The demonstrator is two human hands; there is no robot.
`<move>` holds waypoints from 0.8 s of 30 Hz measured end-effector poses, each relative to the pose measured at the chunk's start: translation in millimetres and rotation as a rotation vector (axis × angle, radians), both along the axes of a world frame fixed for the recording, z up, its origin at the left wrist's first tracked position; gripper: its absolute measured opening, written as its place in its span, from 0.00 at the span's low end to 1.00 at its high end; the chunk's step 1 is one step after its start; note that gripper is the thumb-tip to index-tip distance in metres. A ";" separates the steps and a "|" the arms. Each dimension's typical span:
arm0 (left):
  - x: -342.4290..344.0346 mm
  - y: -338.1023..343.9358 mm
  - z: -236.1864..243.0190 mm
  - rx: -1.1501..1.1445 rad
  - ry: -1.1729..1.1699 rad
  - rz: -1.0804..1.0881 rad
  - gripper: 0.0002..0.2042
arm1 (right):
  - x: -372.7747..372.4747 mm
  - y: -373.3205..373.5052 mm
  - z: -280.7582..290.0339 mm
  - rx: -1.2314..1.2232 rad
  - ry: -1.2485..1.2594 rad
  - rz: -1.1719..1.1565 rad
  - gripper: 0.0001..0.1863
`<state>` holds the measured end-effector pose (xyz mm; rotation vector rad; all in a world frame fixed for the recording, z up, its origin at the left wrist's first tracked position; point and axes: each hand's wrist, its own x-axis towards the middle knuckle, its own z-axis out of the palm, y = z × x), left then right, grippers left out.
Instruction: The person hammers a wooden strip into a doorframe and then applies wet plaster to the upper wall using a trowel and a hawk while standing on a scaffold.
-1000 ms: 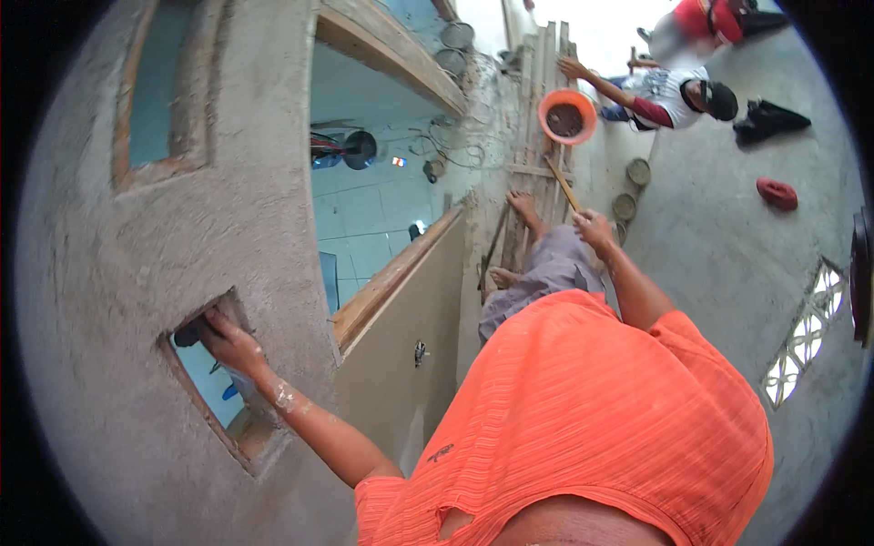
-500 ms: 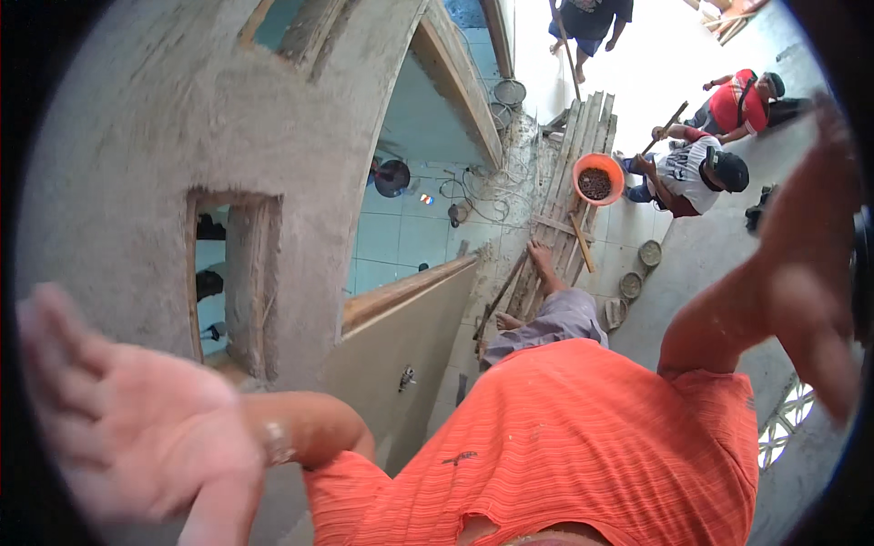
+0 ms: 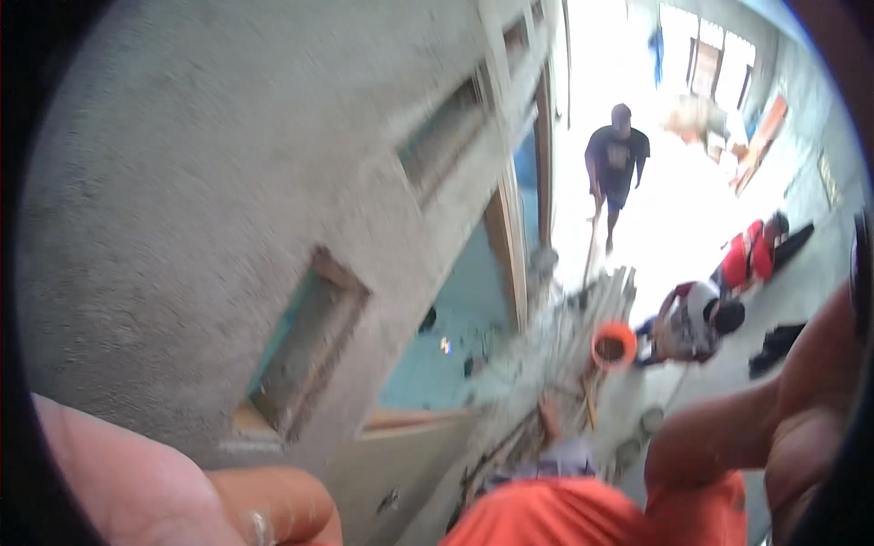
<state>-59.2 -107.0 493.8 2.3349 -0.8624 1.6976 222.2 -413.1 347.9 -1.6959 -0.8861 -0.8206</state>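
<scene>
My left hand (image 3: pixel 118 482) is raised at the lower left, palm showing, beside the rough grey plastered wall (image 3: pixel 182 182). Its fingers run out past the dark rim of the picture. Pale smears mark the left wrist. On the right, my right hand (image 3: pixel 815 391) is lifted at the picture's edge, its fingers also cut off. No object shows in either palm. My bare foot (image 3: pixel 549 419) rests on or beside wooden planks (image 3: pixel 596 309), below an orange bucket (image 3: pixel 598 348) with dark contents.
Small openings (image 3: pixel 314 346) pierce the wall, and a wood-framed doorway (image 3: pixel 510 255) shows pale blue tiles. A person in dark clothes (image 3: pixel 616 155) stands ahead with a long pole. Two people, one in grey and white (image 3: pixel 687 328), one in red (image 3: pixel 751 255), are at the right.
The view has tilted up and swung, showing more wall and the bright far room with a window. Both hands now lie nearer the rim, the left one lower, its spread fingers gone from sight.
</scene>
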 end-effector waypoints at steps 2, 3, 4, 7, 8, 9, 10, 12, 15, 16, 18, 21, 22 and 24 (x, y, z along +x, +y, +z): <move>-12.7 7.7 7.7 -0.011 -0.054 0.080 0.41 | 0.9 18.9 2.0 -0.026 0.041 0.007 0.19; -10.0 20.1 4.7 -0.031 -0.076 0.084 0.40 | 0.4 27.4 2.0 -0.054 0.052 -0.009 0.19; -25.6 1.5 20.9 -0.013 -0.120 0.093 0.40 | -9.8 21.2 14.9 -0.047 0.049 0.003 0.19; -43.6 -14.4 24.8 -0.007 -0.162 0.111 0.39 | -15.7 32.1 11.0 -0.073 0.060 0.042 0.19; -53.1 -23.2 20.6 -0.009 -0.170 0.111 0.39 | -20.5 34.5 6.2 -0.088 0.065 0.057 0.19; -53.6 -25.2 13.2 0.000 -0.170 0.068 0.38 | -25.8 32.8 -4.0 -0.095 0.073 0.042 0.19; -52.2 -23.2 3.5 0.010 -0.164 0.037 0.38 | -24.7 40.6 -12.4 -0.111 0.076 0.052 0.19; -54.4 -18.7 -2.4 0.027 -0.146 0.039 0.38 | -24.3 54.8 -25.1 -0.105 0.085 0.067 0.18; -97.4 -40.9 4.1 0.032 -0.191 0.213 0.37 | -46.9 63.3 -6.3 -0.152 0.004 0.175 0.18; -87.4 -21.7 0.1 0.063 -0.206 0.168 0.36 | -39.8 71.4 -7.9 -0.124 -0.017 0.138 0.18; -79.7 -0.4 -15.3 0.073 -0.196 0.139 0.36 | -41.5 81.7 -26.2 -0.123 -0.028 0.089 0.18; -104.0 7.8 -27.7 0.095 -0.236 0.204 0.35 | -50.3 101.4 -18.6 -0.113 -0.122 0.121 0.18; -114.1 7.0 -38.1 0.118 -0.249 0.234 0.35 | -56.5 107.7 -21.4 -0.104 -0.153 0.143 0.18; -136.2 -9.6 -29.9 0.192 -0.242 0.306 0.34 | -71.0 112.1 -16.3 -0.061 -0.160 0.201 0.18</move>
